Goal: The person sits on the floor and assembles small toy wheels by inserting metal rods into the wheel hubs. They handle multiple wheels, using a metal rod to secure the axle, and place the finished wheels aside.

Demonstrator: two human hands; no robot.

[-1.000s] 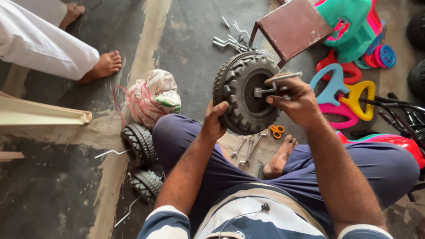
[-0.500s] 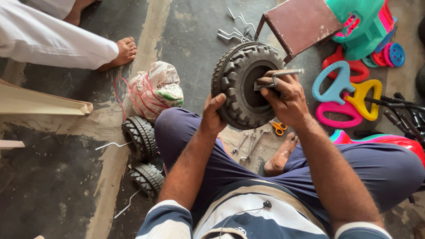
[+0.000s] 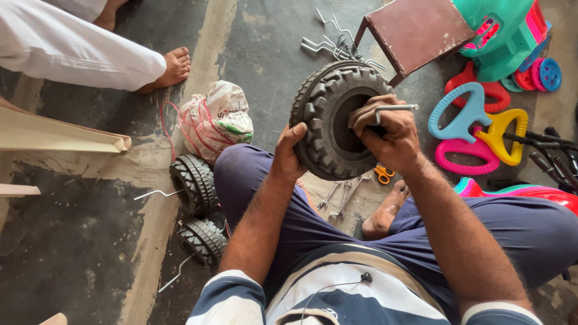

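A black plastic toy wheel (image 3: 325,114) with a chunky tread stands on edge above my lap. My left hand (image 3: 290,153) grips its near rim and steadies it. My right hand (image 3: 385,132) is closed around a bent metal axle rod (image 3: 394,109) that sits at the wheel's hub. Both forearms reach forward over my dark blue trousers.
Two more black wheels (image 3: 195,183) with metal rods lie by my left knee. A tied plastic bag (image 3: 214,120), loose metal rods (image 3: 337,39), a brown stool (image 3: 412,30), coloured toy handles (image 3: 469,120), orange scissors (image 3: 383,174) and spanners (image 3: 340,198) lie on the floor. Another person's foot (image 3: 171,69) is top left.
My right hand has shifted in over the hub and turned the metal rod. The wheel stays held in place by my left hand.
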